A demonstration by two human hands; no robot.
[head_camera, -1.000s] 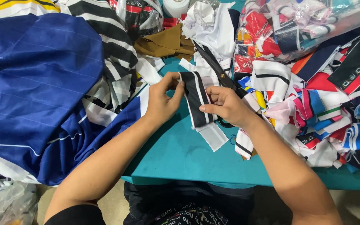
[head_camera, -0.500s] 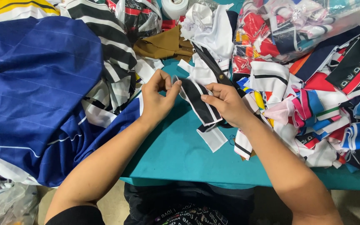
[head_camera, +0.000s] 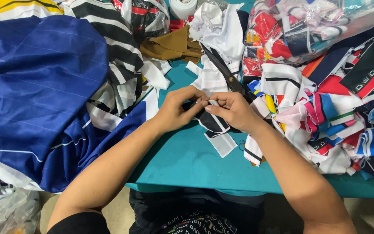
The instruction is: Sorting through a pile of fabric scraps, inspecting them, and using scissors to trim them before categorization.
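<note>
We look down on a teal table (head_camera: 182, 160) crowded with cloth. Our left hand (head_camera: 176, 110) and right hand (head_camera: 234, 110) meet at the middle, fingers (head_camera: 195, 93) pinching a small black and white fabric strip (head_camera: 213, 123) between them, its lower end lying on the table. Just beyond the right hand lie black scissors (head_camera: 224, 71), resting on a heap of white cloth (head_camera: 219, 30). A big blue garment (head_camera: 35, 95) fills the left side, with striped black and white fabric (head_camera: 117, 56) beside it. A brown piece (head_camera: 172, 45) sits further back. To the right spreads a pile of colourful scraps (head_camera: 338, 117), and behind it a clear plastic bag (head_camera: 308, 26) holding more.
</note>
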